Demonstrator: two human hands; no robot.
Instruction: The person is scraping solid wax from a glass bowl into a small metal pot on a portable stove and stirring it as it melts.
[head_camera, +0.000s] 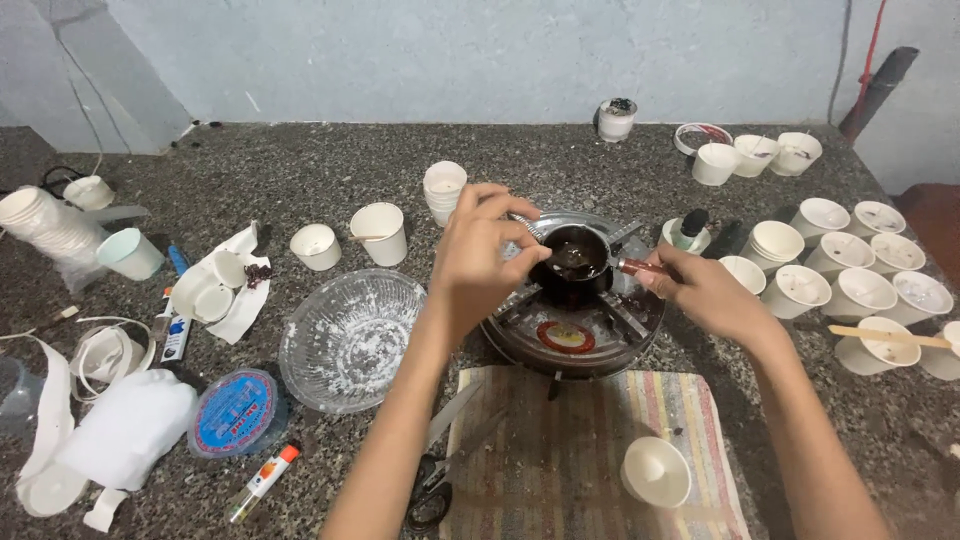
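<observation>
Small dark metal pot (574, 262) sat on round gas burner (575, 310), surface centre | left hand (483, 255) grip pinched at 11 o'clock rim, pinched item hidden | right hand (703, 290) grip closed on red-banded pot handle (640, 267) at 3 o'clock, contents unclear.

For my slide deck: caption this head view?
Left hand stirs small dark pot on burner; right hand grips its handle.

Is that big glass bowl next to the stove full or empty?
Nearly empty: the glass bowl holds only white powdery residue on its inside, and the counter shows through it.

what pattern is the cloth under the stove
Faded multicoloured stripes on the woven cloth mat, clearest in the head view.
</observation>
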